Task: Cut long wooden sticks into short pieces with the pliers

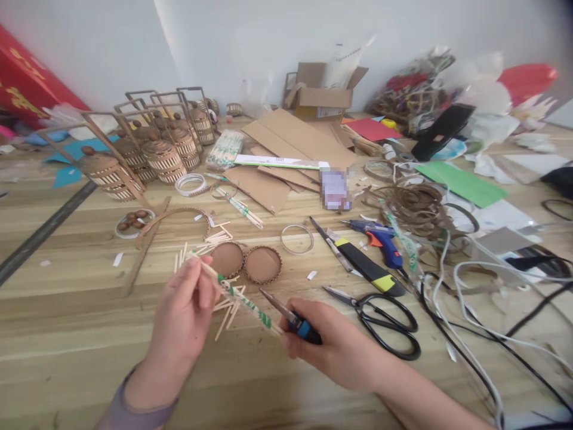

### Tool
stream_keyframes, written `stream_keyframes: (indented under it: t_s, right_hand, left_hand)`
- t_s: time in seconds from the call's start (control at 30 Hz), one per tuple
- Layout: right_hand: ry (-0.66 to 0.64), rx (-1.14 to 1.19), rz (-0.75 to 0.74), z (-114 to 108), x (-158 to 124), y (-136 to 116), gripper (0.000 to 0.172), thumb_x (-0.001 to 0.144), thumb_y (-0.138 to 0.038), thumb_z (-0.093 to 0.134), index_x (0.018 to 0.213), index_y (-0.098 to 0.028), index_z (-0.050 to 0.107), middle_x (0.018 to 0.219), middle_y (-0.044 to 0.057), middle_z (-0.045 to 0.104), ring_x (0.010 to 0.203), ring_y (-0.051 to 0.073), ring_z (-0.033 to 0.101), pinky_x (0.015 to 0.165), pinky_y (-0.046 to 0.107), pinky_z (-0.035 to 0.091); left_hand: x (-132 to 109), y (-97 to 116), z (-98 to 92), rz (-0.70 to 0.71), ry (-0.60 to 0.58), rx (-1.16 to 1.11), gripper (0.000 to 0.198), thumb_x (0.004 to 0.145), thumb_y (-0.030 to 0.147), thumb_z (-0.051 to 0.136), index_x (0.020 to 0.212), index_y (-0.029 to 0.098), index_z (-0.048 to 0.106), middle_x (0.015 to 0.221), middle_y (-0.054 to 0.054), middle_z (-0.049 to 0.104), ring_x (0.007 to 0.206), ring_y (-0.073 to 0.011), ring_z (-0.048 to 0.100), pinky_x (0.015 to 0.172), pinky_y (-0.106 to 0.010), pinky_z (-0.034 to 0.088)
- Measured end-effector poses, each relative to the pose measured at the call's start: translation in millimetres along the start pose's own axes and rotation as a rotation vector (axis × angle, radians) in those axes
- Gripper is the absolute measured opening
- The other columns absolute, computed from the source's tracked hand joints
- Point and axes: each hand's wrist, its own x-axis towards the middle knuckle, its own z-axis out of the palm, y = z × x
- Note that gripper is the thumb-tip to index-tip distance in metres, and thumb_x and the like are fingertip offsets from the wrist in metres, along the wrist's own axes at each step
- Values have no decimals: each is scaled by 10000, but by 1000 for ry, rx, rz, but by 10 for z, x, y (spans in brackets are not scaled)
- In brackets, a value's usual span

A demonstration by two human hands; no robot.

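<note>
My left hand (183, 304) is closed on one end of a pair of chopsticks (245, 303) in a clear wrapper with green print. The chopsticks slant down to the right, and their other end meets the fingers of my right hand (331, 343). That hand is wrapped round pointed pliers (280, 306) with black and blue handles, their tip aimed up and left. Beneath the chopsticks lie short cut sticks (228, 313). Just beyond are two round brown discs with beaded rims, a left one (224, 258) and a right one (263, 264).
Scissors (385, 322), a black and yellow cutter (369, 267) and a blue glue gun (378, 239) lie to the right, near cables. Several bamboo lanterns (163, 158) stand back left. Cardboard sheets (299, 137) and coiled brown strips (412, 206) lie farther back.
</note>
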Motion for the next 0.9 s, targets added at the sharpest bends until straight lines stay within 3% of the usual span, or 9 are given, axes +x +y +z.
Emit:
stream_keyframes:
  t_s: [0.1, 0.2, 0.37, 0.5, 0.63, 0.77, 0.9]
  right_hand:
    - [4, 5, 25, -10, -32, -8, 51, 778, -173, 555, 757, -192, 513, 677, -37, 552, 611, 107, 455, 550, 211, 339]
    - [42, -1, 35, 17, -47, 10, 53, 787, -181, 550, 751, -193, 512, 673, -33, 555, 607, 109, 461, 546, 215, 337]
    - [118, 91, 15, 103, -51, 70, 84, 823, -235, 529, 754, -197, 499, 670, -21, 571, 615, 122, 499, 569, 226, 370]
    - [136, 121, 26, 93, -92, 99, 115, 839, -269, 523, 754, -201, 489, 666, -18, 568, 624, 127, 507, 586, 231, 387]
    - [113, 91, 69, 34, -157, 86, 129, 852, -293, 516, 766, -198, 497, 659, -17, 568, 618, 129, 503, 577, 230, 381]
    - [64, 24, 90, 28, -202, 65, 126, 858, -277, 512, 760, -198, 507, 681, -12, 578, 627, 128, 502, 578, 229, 381]
    - [112, -51, 79, -71, -324, 152, 131, 869, -283, 510, 764, -207, 525, 690, -7, 585, 639, 141, 518, 594, 244, 401]
  left_hand:
    - [39, 29, -9, -12, 61, -60, 120, 802, 289, 706, 838, 175, 703, 340, 89, 393, 374, -79, 294, 407, -189, 301]
    - [26, -15, -6, -22, 71, -58, 161, 762, 323, 753, 801, 180, 690, 342, 92, 394, 374, -76, 323, 417, -189, 311]
    - [-154, -224, 71, -158, -44, 46, 395, 635, 504, 835, 777, 175, 669, 325, 89, 406, 400, -79, 373, 437, -180, 292]
    - [-232, -308, 104, -245, -157, 78, 418, 670, 520, 811, 819, 150, 686, 330, 81, 431, 406, -62, 340, 446, -172, 266]
    - [-156, -253, 66, -217, -142, -42, 422, 730, 465, 780, 1000, 152, 696, 349, 91, 447, 396, -61, 310, 435, -171, 276]
    - [-82, -178, 41, -207, -118, -64, 291, 759, 411, 761, 861, 148, 692, 334, 92, 409, 372, -61, 301, 406, -169, 272]
    - [6, -35, 10, -149, 0, -129, 153, 814, 313, 711, 773, 170, 677, 331, 91, 386, 353, -67, 296, 385, -167, 301]
